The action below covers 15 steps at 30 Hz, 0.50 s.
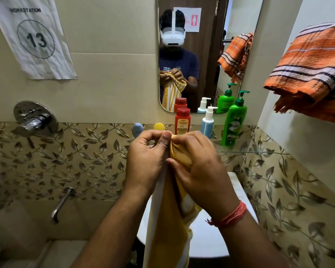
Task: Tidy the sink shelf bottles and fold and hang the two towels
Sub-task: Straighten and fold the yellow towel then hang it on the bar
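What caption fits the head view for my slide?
Both hands, left hand and right hand, pinch the yellow striped towel over the sink; orange towel already hangs.

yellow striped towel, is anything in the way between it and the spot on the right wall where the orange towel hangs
Nothing visible blocks that path. Both hands, left hand and right hand, pinch the yellow striped towel over the sink. The orange towel already fills the hanging spot, and the rail beneath is hidden.

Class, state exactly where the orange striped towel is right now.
In the head view, the orange striped towel hangs high on the right wall, above and right of the green pump bottle on the shelf.
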Each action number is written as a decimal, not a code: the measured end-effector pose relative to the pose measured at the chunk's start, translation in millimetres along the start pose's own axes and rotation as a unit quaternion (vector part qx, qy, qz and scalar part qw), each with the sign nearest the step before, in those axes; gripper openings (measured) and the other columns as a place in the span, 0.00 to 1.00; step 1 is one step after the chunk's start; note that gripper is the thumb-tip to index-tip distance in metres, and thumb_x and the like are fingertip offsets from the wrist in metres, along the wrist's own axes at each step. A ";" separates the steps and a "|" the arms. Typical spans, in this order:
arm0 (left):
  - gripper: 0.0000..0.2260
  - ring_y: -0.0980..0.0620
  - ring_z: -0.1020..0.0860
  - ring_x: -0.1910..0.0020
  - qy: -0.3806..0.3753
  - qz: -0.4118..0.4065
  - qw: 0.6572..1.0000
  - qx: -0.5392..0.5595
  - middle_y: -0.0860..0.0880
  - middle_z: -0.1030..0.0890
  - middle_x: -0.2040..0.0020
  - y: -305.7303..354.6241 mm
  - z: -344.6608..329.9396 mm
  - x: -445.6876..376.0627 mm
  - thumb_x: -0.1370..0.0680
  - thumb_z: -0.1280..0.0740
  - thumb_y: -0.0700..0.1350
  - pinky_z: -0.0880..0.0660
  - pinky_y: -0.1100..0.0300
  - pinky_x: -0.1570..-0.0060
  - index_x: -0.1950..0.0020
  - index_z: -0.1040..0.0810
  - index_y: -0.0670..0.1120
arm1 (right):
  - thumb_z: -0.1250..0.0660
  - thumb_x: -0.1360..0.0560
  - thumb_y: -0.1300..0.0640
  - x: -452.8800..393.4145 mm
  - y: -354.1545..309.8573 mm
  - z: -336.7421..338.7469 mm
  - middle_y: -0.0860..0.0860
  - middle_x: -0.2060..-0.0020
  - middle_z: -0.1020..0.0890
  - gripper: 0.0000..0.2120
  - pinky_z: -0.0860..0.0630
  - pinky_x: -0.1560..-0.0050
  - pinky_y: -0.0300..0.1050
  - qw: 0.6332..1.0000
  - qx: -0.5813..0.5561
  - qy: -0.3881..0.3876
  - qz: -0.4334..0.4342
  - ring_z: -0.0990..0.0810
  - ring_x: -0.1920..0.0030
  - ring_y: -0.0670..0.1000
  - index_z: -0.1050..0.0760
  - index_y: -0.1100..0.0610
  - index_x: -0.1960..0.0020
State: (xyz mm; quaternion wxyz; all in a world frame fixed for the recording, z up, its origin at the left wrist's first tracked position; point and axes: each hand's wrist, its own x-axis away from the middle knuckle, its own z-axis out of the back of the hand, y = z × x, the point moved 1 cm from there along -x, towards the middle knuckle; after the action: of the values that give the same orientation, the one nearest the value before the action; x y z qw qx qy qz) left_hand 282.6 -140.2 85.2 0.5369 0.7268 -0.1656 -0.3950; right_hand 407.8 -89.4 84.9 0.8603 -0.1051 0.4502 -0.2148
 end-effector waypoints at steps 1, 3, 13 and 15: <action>0.03 0.59 0.15 0.56 -0.005 -0.001 1.000 -0.009 0.55 0.14 0.59 -0.7 -1.3 -0.2 0.22 0.30 0.44 0.20 0.65 0.57 0.52 0.17 0.47 | 0.30 0.24 0.56 0.4 0.6 -1.7 0.50 0.46 0.22 0.13 0.24 0.42 0.48 1.000 0.005 0.024 0.010 0.24 0.43 0.51 0.23 0.56 0.40; 0.05 0.57 0.15 0.53 -0.011 0.008 1.000 -0.014 0.53 0.13 0.56 -3.2 -2.1 -0.6 0.23 0.30 0.46 0.19 0.63 0.54 0.51 0.17 0.47 | 0.31 0.24 0.62 -0.5 3.6 -1.5 0.51 0.49 0.20 0.10 0.23 0.46 0.49 0.998 0.004 0.051 0.033 0.23 0.46 0.52 0.21 0.57 0.43; 0.10 0.52 0.16 0.46 -0.091 0.036 0.994 0.047 0.50 0.13 0.50 -11.7 -3.5 -2.5 0.26 0.32 0.50 0.19 0.60 0.47 0.48 0.17 0.48 | 0.30 0.26 0.65 -16.2 28.1 12.6 0.47 0.52 0.17 0.09 0.22 0.50 0.49 0.994 -0.077 -0.041 0.060 0.21 0.49 0.49 0.18 0.55 0.48; 0.12 0.50 0.17 0.42 -0.144 0.026 0.987 0.066 0.46 0.15 0.45 -13.0 -0.8 -3.2 0.25 0.31 0.46 0.20 0.61 0.46 0.43 0.18 0.46 | 0.30 0.26 0.64 -19.9 29.4 14.9 0.47 0.53 0.17 0.08 0.22 0.50 0.47 0.995 -0.082 -0.036 0.054 0.20 0.49 0.48 0.18 0.55 0.49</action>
State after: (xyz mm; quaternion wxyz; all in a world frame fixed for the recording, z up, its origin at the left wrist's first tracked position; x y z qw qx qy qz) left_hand 278.7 -132.8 74.7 0.4688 0.6914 -0.2859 -0.4695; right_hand 418.1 -54.3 97.0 0.8746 -0.1585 0.4402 -0.1270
